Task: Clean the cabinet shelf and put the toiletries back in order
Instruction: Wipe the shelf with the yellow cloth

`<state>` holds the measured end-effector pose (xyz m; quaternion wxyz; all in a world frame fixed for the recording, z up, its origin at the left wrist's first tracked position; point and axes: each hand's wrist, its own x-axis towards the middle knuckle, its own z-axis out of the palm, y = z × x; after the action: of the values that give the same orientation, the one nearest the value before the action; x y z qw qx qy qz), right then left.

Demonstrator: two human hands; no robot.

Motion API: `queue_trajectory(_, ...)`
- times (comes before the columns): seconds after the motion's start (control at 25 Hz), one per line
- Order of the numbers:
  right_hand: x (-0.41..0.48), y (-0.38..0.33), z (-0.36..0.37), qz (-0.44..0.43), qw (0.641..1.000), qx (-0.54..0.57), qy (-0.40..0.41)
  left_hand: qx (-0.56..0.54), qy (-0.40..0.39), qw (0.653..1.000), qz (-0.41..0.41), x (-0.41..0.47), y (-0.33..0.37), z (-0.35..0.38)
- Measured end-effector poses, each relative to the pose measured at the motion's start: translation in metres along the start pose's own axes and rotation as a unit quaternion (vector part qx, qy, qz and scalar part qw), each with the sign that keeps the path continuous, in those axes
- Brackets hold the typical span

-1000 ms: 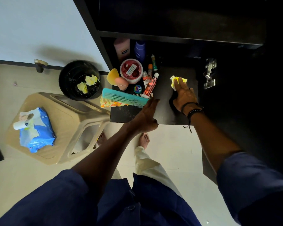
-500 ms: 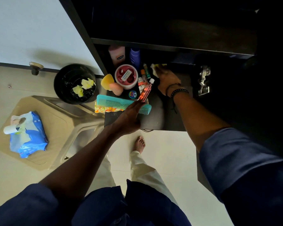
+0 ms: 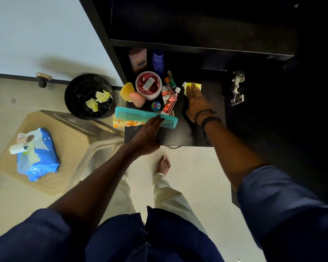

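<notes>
Fingers (image 3: 192, 92) of right hand (image 3: 196, 104) lie flat, pressing yellow wipe (image 3: 197, 85) onto shelf (image 3: 215, 110), right half. Left hand (image 3: 146, 133) is relaxed, fingertips touching comb (image 3: 133, 115) at front edge; toiletries are bunched on left half. Best bet: even palm pressure, straight overlapping passes into back corner, left hand blocking tube (image 3: 170, 101) from rolling in.

two bottles (image 3: 138, 60) (image 3: 158, 61) at twelve o'clock on the shelf (image 3: 213, 110), one round tub (image 3: 148, 85), two sponges (image 3: 127, 90) (image 3: 138, 99), one comb (image 3: 138, 116), one small tin (image 3: 156, 105), four slim tubes (image 3: 170, 102) (image 3: 164, 93) (image 3: 167, 81) (image 3: 172, 80), one yellow cloth (image 3: 196, 85), one bin (image 3: 74, 87) at nine o'clock holding two crumpled wipes (image 3: 102, 96) (image 3: 92, 106)
</notes>
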<state>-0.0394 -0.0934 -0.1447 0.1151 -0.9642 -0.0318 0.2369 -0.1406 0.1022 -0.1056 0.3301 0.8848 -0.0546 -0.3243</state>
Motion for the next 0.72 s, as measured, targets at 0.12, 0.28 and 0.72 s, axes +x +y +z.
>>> queue_trajectory(0.12, -0.033, 0.014, 0.017, 0.029, 0.999, -0.026, 0.02, 0.006, -0.002, 1.0, 0.001, -0.004, 0.0, 0.004)
queue_trajectory(0.28, -0.042, 0.058, 0.024, 0.114, 0.99, -0.05, 0.068, 0.003, 0.014, 1.0, 0.02, -0.008, -0.003, 0.01)
queue_trajectory(0.72, -0.127, 0.001, 0.073, 0.051, 0.987, 0.097, 0.117, 0.005, 0.018, 1.0, 0.021, -0.027, 0.002, 0.021)
